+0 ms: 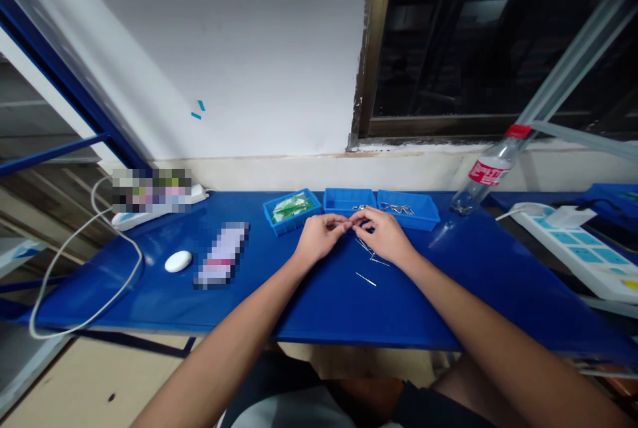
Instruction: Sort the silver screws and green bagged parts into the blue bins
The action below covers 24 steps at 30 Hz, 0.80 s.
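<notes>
My left hand and my right hand meet fingertip to fingertip above the blue table, just in front of the bins. Both are pinched closed, and whatever sits between the fingertips is too small to make out. Below my right hand lie several thin metal pins on the table, partly covered by that hand. Behind my hands stands a middle blue bin with a few small metal pieces in it. The right blue bin holds several thin metal pieces. Green-and-white small items fill the left blue bin.
A plastic bottle with a red cap stands at the back right, near a white power strip. To the left are a white oval object, a blurred-out flat object and a looped white cable. The wall closes the table's back.
</notes>
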Motion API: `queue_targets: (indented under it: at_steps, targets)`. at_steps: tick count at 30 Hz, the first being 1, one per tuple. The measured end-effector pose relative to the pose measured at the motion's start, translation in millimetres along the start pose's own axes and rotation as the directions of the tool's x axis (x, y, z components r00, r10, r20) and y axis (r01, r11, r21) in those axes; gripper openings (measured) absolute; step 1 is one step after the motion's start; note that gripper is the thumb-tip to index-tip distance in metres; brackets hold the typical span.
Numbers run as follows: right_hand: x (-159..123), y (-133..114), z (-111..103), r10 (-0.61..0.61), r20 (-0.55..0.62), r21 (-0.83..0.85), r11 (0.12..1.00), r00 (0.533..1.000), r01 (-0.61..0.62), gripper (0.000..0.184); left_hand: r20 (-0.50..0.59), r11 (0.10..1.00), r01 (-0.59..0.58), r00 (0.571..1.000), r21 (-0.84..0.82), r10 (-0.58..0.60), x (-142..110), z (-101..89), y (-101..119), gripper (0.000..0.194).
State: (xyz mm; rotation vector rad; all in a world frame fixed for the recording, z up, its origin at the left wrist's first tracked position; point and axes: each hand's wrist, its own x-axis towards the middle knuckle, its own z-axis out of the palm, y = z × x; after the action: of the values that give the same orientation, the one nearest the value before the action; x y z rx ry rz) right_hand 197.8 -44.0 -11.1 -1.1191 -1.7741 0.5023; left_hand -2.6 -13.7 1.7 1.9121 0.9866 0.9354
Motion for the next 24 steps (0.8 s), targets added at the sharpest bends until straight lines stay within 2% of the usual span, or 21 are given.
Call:
queue_targets:
  at_steps: [2, 6, 14, 18, 20, 22, 24]
  targets:
    - [0, 2, 1, 0.041, -0.014, 0.046, 0.998, 0.999, -0.041, 0.013, -0.025, 0.995, 0.004, 1.000, -0.102, -0.006, 2, 2.1, -6, 0.018]
    - [0, 3, 4, 0.119, -0.020, 0.138, 0.984, 0.993, -0.115, 0.013, -0.056, 0.974, -0.017, 0.998, -0.224, 0.005, 4, 6.1, -13, 0.028]
    - [-1, 6, 5, 0.168, -0.024, 0.208, 0.965, 0.986, -0.159, 0.021, -0.087, 0.982, -0.121, 0.990, -0.146, 0.110, 3, 5.5, -9, 0.033]
    - [0, 5, 6, 0.158, -0.022, 0.248, 0.957, 0.987, -0.147, 0.024, -0.088, 0.976, -0.132, 0.989, -0.175, 0.118, 4, 4.6, -9, 0.036]
    - [-1, 1, 6, 0.135, -0.012, 0.217, 0.968, 0.991, -0.129, 0.022, -0.084, 0.973, -0.125, 0.990, -0.195, 0.111, 4, 4.5, -8, 0.039]
    - [-1, -4, 4, 0.078, 0.000, 0.118, 0.990, 0.997, -0.077, 0.021, -0.081, 0.976, -0.125, 0.990, -0.178, 0.112, 4, 3.8, -7, 0.040]
    - [0, -8, 0, -0.015, -0.010, -0.033, 0.999, 1.000, 0.015, 0.021, -0.084, 0.986, -0.155, 0.985, -0.065, 0.150, 3, 2.1, -5, 0.035]
